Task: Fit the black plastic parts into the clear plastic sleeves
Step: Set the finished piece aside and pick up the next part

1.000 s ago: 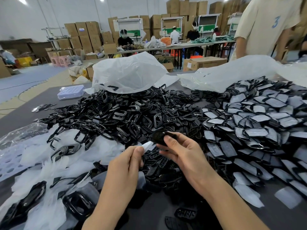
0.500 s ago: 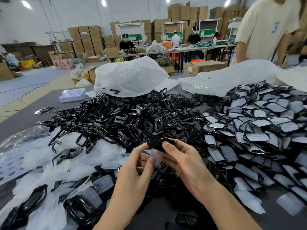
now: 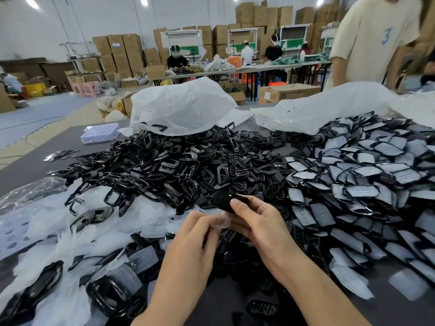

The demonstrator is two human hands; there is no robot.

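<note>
My right hand (image 3: 256, 222) pinches a black plastic part (image 3: 224, 201) between thumb and fingers, just above the table's near middle. My left hand (image 3: 195, 234) pinches a small clear plastic sleeve (image 3: 222, 221) right below that part, its fingertips meeting the right hand's. A big heap of loose black parts (image 3: 179, 165) lies behind the hands. To the right spreads a pile of parts in clear sleeves (image 3: 357, 184).
Loose clear sleeves and white film (image 3: 54, 222) cover the left of the dark table (image 3: 47, 142). Two large plastic bags (image 3: 186, 107) lie at the far side, a clear box (image 3: 100, 132) at far left. A person in a cream shirt (image 3: 372, 41) stands at the far right.
My left hand has moved up and right with the clear sleeve until it meets the right hand under the black part. The right hand has held its part nearly still.
</note>
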